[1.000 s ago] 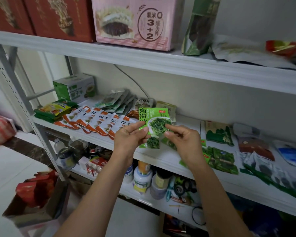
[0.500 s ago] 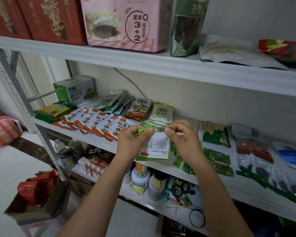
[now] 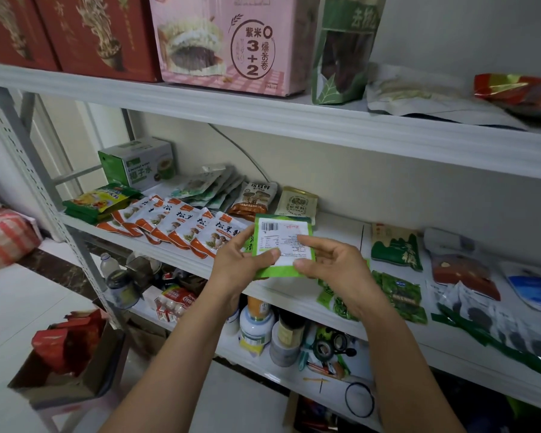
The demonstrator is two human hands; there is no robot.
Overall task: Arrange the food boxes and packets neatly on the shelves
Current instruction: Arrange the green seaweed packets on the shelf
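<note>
Green packet, label side facing up, sits between both hands above the shelf edge. Left hand and right hand each pinch a lower corner. Probably light, floppy and slick, so hold it by the edges.

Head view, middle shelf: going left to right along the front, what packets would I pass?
yellow-green packets → row of orange-and-white packets → green packet held by the left hand and right hand → dark green packet → red-brown packet → blue packet
</note>
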